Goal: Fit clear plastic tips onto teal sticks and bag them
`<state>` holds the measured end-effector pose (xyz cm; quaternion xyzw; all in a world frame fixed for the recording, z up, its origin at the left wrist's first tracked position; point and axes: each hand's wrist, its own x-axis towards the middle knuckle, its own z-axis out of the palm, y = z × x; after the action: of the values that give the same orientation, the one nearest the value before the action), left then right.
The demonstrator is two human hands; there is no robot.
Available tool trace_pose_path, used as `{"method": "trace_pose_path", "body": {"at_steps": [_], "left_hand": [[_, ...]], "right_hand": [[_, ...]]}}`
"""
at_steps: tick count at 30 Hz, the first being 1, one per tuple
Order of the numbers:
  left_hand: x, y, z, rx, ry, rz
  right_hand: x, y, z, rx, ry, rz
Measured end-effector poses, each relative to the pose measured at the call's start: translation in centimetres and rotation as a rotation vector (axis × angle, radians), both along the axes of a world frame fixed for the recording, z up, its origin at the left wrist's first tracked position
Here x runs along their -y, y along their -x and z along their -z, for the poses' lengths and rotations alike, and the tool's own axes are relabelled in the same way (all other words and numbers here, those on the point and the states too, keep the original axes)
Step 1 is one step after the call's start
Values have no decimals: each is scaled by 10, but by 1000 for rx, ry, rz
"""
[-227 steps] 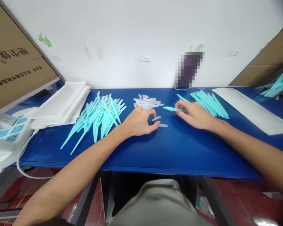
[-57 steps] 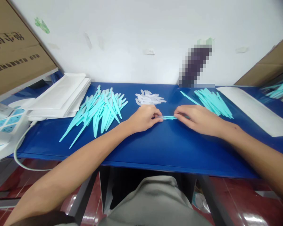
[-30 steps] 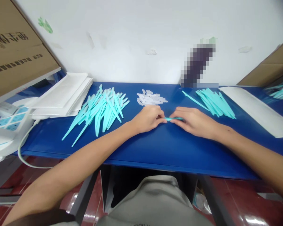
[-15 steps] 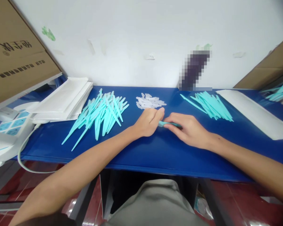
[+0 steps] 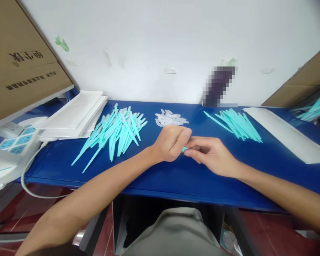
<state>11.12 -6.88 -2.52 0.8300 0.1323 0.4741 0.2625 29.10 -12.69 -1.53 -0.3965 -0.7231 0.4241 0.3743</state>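
My left hand (image 5: 170, 143) and my right hand (image 5: 209, 155) meet at the middle of the blue table (image 5: 176, 170), both pinched on one teal plastic stick (image 5: 185, 149). Only a short piece of the stick shows between the fingertips. A large pile of teal sticks (image 5: 117, 131) lies to the left of my left hand. A small heap of clear plastic caps (image 5: 170, 118) sits just behind my hands. A neater bundle of teal sticks (image 5: 236, 124) lies to the right, behind my right hand.
Stacked white sleeves (image 5: 74, 115) lie at the far left, beside a white device (image 5: 5, 153) with a cable. A long white sheet (image 5: 285, 133) rests at the right. Cardboard boxes (image 5: 18, 64) lean at both sides. A wall closes the table's back.
My hands have drawn closer together and toward me; the teal stick, earlier stretched between them, now is nearly covered by the fingers.
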Motion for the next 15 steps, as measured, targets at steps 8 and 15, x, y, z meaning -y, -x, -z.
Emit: {"method": "trace_pose_path", "body": {"at_steps": [8,15], "left_hand": [[11,-7,-6,157,270,-44],[-19,11,-18,145,331,-263]], "right_hand": [[3,-2,2,-280,314,5],[-20,-20,-3,340,-308,195]]}}
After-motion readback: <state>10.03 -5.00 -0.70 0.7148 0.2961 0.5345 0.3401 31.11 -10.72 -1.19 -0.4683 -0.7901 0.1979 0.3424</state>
